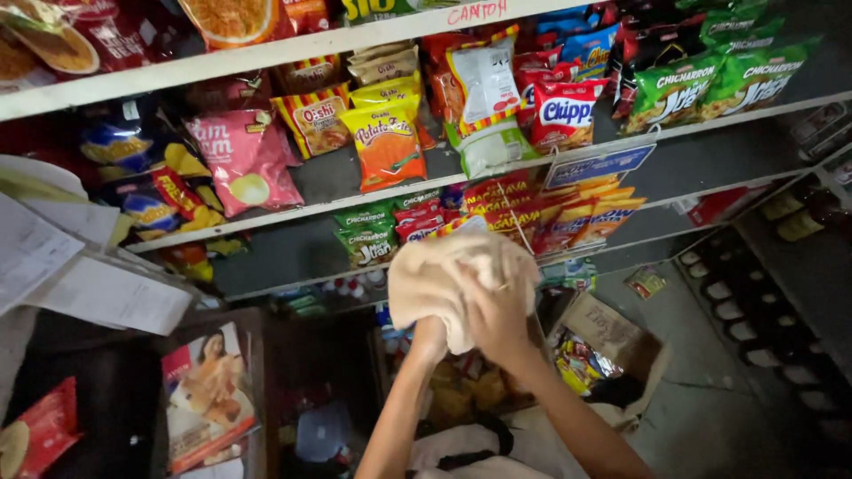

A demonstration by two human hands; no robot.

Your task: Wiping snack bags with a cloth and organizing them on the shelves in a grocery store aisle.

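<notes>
Both hands are raised in front of the shelves, and between them they hold a beige cloth (444,279). The right hand (493,318) lies over the cloth's lower right part, its fingers curled closed into the fabric, which bunches up above and to the left of them. The left hand (429,339) is mostly hidden beneath the cloth; only its wrist end shows under the hanging edge, so whether its fingers are closed on the fabric cannot be told. Just above and behind the fingers sit red and orange snack bags (541,217) on a grey shelf (302,253), with green bags (367,238) up and to the left. Below the hands, near the forearms, an open cardboard box (612,335) holds more packets. Far left of the fingers lie loose papers (62,266) and a magazine (209,399).
</notes>
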